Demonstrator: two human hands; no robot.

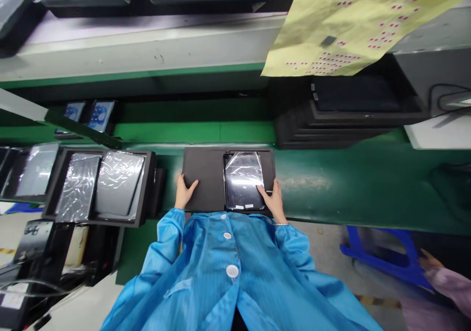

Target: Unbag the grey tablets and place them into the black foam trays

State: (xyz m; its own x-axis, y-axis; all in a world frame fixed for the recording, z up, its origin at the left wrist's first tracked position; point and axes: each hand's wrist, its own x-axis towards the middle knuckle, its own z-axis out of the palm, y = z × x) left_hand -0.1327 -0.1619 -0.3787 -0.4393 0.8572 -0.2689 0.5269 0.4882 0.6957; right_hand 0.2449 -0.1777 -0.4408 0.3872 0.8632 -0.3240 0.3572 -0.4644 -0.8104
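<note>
Head cam, biggest first: smooth green conveyor belt, then a matte black two-slot tray on it. Right slot's already filled with a bagged tablet, glossy and crinkly; left slot looks unfilled, so about halfway. Left hand lies flat and released on the tray, right hand rests open-fingered on the bag's corner.

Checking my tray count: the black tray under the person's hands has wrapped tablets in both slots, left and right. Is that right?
Not quite. In the head view the black tray holds one wrapped tablet, in its right slot under the right hand; the left slot, by the left hand, is empty.
</note>
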